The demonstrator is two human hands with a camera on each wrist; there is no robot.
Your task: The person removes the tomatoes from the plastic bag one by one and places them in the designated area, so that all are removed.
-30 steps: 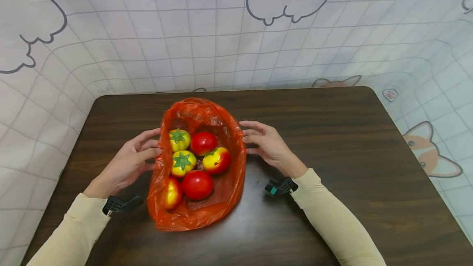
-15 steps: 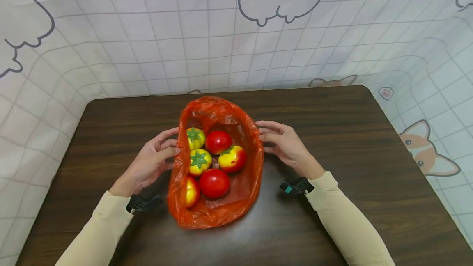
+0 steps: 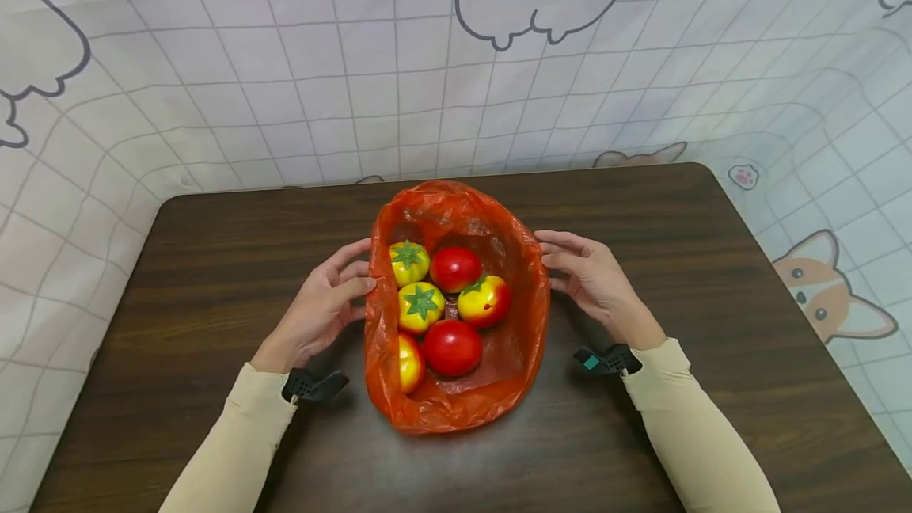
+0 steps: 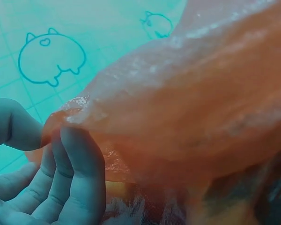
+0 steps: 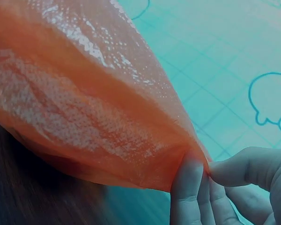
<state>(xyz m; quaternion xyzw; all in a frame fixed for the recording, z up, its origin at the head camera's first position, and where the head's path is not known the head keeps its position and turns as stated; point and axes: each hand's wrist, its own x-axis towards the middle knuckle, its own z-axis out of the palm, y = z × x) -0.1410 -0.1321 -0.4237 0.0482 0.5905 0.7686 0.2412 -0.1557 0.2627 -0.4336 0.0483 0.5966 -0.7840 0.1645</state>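
A thin red plastic bag point(image 3: 523, 355) stands wide open in the middle of the head view. Inside lie several tomatoes, some plain red like the red tomato point(image 3: 453, 347), others yellow with green star-shaped tops like the yellow tomato point(image 3: 422, 305). My left hand point(image 3: 324, 303) pinches the bag's left side between thumb and fingers. On the opposite side, my right hand point(image 3: 591, 279) pinches the plastic the same way. Both wrist views confirm the pinch, with plastic between thumb and fingertips. Whether the bag's bottom touches the table cannot be told.
The dark wood-grain table point(image 3: 712, 299) has rounded far corners. Behind it hangs a white gridded cloth point(image 3: 399, 77) with cartoon dog drawings, which also covers the left and right sides. Each wrist wears a black strap, such as the left strap point(image 3: 313, 385).
Both hands have moved right together with the bag, from left of centre to the middle. The tomatoes have travelled along with it, and the grip looks the same. The head view has shifted slightly.
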